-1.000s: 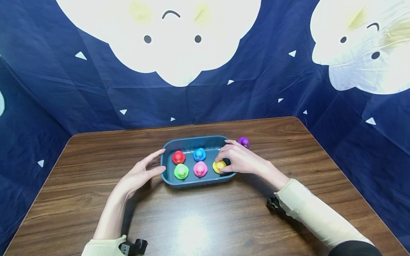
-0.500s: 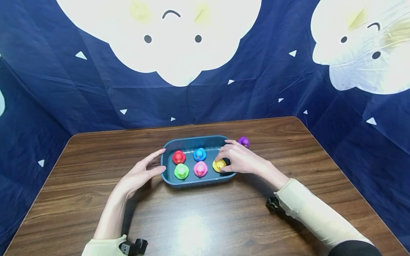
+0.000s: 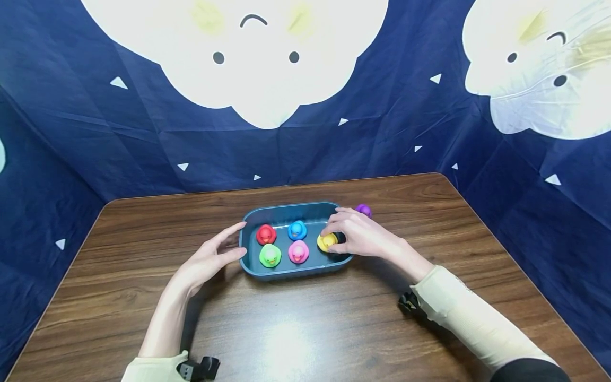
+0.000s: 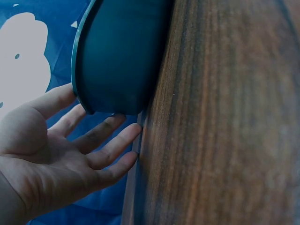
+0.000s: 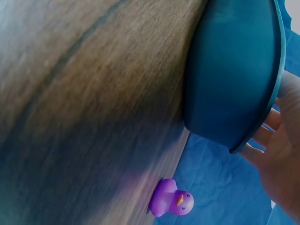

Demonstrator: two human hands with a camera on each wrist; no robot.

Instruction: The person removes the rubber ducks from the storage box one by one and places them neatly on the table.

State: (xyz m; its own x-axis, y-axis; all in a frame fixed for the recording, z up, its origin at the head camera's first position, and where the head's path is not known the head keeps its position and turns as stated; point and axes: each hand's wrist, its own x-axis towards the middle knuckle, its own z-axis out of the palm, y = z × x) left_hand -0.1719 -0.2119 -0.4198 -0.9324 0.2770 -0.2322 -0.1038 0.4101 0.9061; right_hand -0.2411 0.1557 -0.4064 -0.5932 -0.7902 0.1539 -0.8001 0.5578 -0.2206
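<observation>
My left hand (image 3: 206, 260) touches the left end of a dark teal plastic bin (image 3: 296, 274) with fingers and thumb spread. In the left wrist view its fingertips meet the bin's rim and end wall. Over the right end of the bin, my right hand (image 3: 355, 233) pinches a yellow rubber duck (image 3: 326, 242); a dark shadow shows under the duck. Also inside the bin sit a red duck (image 3: 265, 234), a blue duck (image 3: 297, 230), a green duck (image 3: 270, 255) and a pink duck (image 3: 298, 252). In the right wrist view the bin wall hides the right fingertips.
A purple duck (image 5: 171, 198) stands on the wooden table (image 3: 229, 329), behind my right hand and just right of the bin. Dark blue fabric (image 3: 305, 154) with cloud prints hangs behind the table and along its sides.
The right hand has shifted slightly away from me with the yellow duck, and the shadow below the duck is more visible. The left hand and the other ducks have stayed put.
</observation>
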